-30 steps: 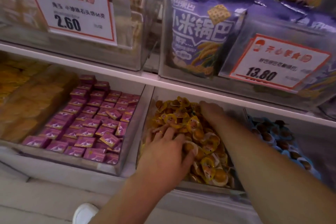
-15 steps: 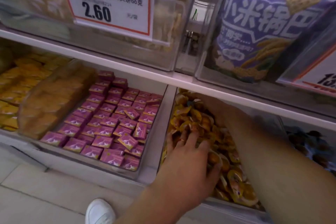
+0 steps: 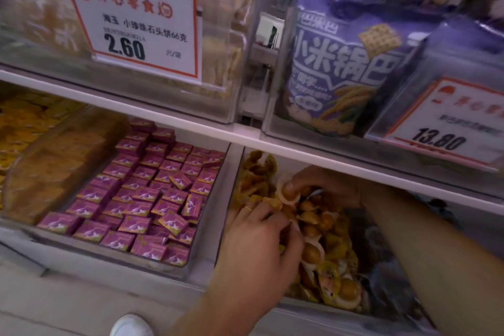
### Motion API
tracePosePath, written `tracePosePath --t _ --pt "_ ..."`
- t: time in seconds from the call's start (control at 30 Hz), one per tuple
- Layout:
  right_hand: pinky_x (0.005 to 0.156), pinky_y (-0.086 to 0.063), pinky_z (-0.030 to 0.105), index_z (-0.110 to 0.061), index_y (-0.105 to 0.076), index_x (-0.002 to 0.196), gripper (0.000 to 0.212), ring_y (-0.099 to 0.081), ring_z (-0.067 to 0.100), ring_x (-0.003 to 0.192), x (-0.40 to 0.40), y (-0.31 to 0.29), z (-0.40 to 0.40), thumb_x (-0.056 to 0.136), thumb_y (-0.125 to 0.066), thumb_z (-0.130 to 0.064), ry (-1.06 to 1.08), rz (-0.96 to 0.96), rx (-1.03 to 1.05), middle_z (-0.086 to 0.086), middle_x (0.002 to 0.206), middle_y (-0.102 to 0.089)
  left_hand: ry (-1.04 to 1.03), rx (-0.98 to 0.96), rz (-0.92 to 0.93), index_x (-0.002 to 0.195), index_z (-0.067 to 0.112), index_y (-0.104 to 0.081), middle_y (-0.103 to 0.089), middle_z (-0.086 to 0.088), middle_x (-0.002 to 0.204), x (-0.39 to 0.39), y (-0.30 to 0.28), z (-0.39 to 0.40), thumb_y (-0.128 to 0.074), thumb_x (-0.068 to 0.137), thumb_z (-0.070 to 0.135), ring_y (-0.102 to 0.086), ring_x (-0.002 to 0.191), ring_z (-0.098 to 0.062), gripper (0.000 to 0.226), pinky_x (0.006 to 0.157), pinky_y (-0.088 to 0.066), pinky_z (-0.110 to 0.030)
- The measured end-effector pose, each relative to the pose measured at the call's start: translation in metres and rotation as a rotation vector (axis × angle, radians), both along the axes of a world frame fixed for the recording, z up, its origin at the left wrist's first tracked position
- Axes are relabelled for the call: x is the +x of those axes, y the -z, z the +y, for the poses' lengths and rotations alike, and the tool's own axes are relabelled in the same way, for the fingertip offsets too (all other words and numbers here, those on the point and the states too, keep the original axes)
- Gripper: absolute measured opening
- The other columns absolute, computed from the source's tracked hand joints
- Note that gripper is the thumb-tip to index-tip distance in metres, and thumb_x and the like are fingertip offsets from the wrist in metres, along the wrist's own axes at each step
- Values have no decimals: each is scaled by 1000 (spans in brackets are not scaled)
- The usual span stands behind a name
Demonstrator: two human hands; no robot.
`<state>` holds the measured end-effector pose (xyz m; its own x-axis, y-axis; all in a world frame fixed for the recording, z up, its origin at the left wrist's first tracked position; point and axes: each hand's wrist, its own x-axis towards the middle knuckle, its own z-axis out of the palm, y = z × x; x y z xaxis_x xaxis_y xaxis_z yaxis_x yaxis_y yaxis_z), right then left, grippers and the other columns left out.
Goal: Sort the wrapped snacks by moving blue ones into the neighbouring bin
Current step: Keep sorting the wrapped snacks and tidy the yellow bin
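Rummaging through the yellow-wrapped snacks point(image 3: 324, 229) in the clear bin point(image 3: 300, 305) on the lower shelf, both hands are working the heap. The left hand point(image 3: 259, 237) is lying near the bin's front-left corner, fingers curled down into the wrappers; what they are gripping, if anything, I cannot tell. The right hand point(image 3: 324, 185) is reaching toward the back edge, thumb and fingertips pinching one round, pale-rimmed snack point(image 3: 290, 195). No blue snack is showing clearly in this heap; a dark bluish blur point(image 3: 439, 206) is lying past the right forearm toward the neighbouring bin, too smeared to identify.

These packets are looking light, crinkly and slick, likely sliding over one another, so pinching a wrapper's flat sealed rim should be holding better than squeezing the bulging middle.

Readable writing: the left price tag point(image 3: 139, 27) is showing "2.60" and "66克"; the right tag point(image 3: 447, 125) "13.80"; the purple bag point(image 3: 341, 76) "小米锅巴". Pink boxes point(image 3: 147, 199) are filling the bin on the left.
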<state>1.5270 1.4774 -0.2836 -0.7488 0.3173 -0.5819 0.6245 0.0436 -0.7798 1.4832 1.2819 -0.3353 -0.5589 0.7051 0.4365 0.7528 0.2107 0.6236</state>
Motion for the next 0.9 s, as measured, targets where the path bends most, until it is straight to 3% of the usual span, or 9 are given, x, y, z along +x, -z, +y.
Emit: tracePosePath --t 0.1,0.2,0.3,0.4,0.5,0.63,0.77,0.83,0.9 --pt "67 -52 21 -15 -69 84 12 -65 10 73 24 -7 -2 92 -63 -20 5 24 38 1 80 -70 -54 8 -11 73 28 -56 -52 10 83 0 -1 1 -53 87 41 -50 78 -16 19 70 -47 -37" --pt "86 -52 33 -11 -74 93 15 -68 22 90 46 -10 -16 95 -60 -17 75 103 38 11 97 -73 -73 -30 -37 90 32 -53 -50 10 98 0 -4 3 -51 84 45 -48 85 -15 15 70 -45 -34" --pt "88 -50 16 -40 -73 100 26 -67 -2 99 66 -8 -36 85 -65 -20 25 185 170 -10 108 -73 23 -140 -20 117 32 -56 -50 11 126 -1 -5 4 -48 85 50 -55 104 -17 38 85 -49 -36" --pt "93 -30 -4 -50 -43 133 65 -43 -27 110 87 6 -57 72 -57 -31 -174 146 576 -25 128 -52 241 -282 55 139 38 -47 -42 17 147 -1 -5 3 -43 87 50 -51 125 -13 53 105 -43 -35" --pt "106 -6 -2 -42 -10 156 83 -14 -10 143 109 27 -61 81 -47 -32 -233 46 804 -21 159 -15 338 -327 59 142 40 -44 -47 18 140 -3 -7 4 -43 89 49 -53 122 -10 54 104 -43 -34" --pt "111 -9 10 -47 4 154 89 1 -1 148 114 30 -59 91 -52 -18 -203 -23 853 -26 160 19 255 -266 69 130 37 -58 -53 15 129 -4 -7 5 -45 89 53 -56 113 -11 46 98 -45 -32" --pt "120 -24 21 -36 -28 154 75 -27 6 146 103 14 -58 92 -54 -5 -5 111 903 -11 162 -22 232 -120 115 119 38 -62 -52 17 127 -1 -6 2 -55 85 57 -54 107 -9 40 92 -45 -28" --pt "106 -46 26 -35 -45 145 63 -52 1 128 99 3 -55 93 -60 -1 247 230 707 -10 145 -50 261 -67 162 122 39 -59 -52 18 124 2 -6 2 -57 82 67 -53 106 -7 49 92 -40 -24" --pt "85 -53 17 -35 -58 130 52 -64 -6 106 88 -4 -60 93 -62 2 486 354 369 -15 127 -63 295 -54 195 129 39 -52 -52 18 123 6 -7 4 -55 81 75 -55 105 -9 61 92 -42 -27"
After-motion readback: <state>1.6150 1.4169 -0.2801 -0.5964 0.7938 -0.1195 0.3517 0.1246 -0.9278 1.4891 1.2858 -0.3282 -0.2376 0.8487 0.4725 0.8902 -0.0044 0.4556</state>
